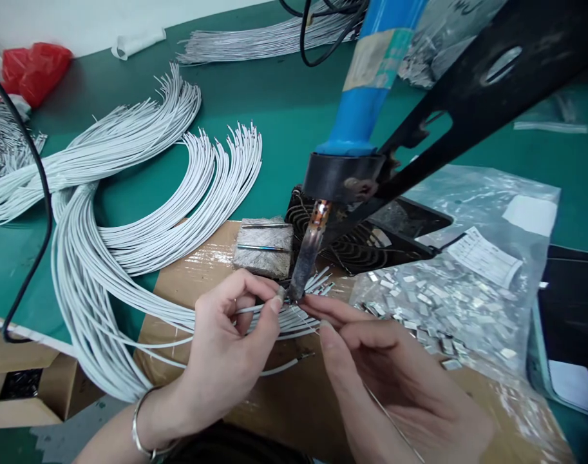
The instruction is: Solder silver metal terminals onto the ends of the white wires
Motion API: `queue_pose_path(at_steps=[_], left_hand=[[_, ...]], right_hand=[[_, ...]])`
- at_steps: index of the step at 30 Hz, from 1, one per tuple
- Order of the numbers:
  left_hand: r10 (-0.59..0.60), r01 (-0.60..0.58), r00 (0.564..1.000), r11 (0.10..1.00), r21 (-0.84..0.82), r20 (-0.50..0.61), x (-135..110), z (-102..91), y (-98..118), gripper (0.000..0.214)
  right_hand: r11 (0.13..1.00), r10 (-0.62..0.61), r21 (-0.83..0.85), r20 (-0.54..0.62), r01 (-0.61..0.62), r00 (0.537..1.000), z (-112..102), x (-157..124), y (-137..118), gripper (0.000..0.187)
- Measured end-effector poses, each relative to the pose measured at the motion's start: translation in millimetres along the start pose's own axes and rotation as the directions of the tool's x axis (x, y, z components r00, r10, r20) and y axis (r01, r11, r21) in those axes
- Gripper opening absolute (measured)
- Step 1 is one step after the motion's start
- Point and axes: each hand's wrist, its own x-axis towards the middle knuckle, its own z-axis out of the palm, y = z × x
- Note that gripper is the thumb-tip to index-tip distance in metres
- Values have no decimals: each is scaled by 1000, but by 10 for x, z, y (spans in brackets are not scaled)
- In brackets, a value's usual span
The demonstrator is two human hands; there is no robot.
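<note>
A soldering iron with a blue handle is held in a black metal stand, its dark tip pointing down between my hands. My left hand pinches the end of a white wire right beside the tip. Any small part at the wire's end is hidden by fingers and tip. My right hand holds a thin strand of solder wire that runs across its palm. The right fingertips are close to the tip on its other side. Beneath my hands lie more white wires on brown cardboard.
Bundles of white wires spread over the green table at left. A grey block bearing two metal rods sits behind my left hand, near a black fan. Right of it lies a plastic bag with small metal pieces.
</note>
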Motion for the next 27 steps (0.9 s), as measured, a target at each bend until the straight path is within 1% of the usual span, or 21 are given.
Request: queue_pose_path(at_steps=[3,6,10,14,19,27], left_hand=[[-10,10,1000,1000,9,5,12,6,-7,10],[-21,21,1000,1000,12,9,12,12,-16,10],[-19,19,1000,1000,14,17,-2,14,-9,9],[-16,15,1000,1000,23,18,-10,14,6,10],[-6,5,1000,1000,25,13,-20,10,14,10],[-2,2,1000,1000,18,13,-27,7,1,11]], right_hand=[[1000,3,-22,12,-2,1000,-10,1,9,20],[999,0,-46,-1,0,1000,-24,4,22,21],[1000,-10,-18,15,11,1000,-19,13,33,20],[1000,-27,13,2,27,1000,4,21,30,19],[1000,2,4,-14,-2,1000,-1,9,7,20],[999,-41,2,-17,41,999,0,-5,14,19]])
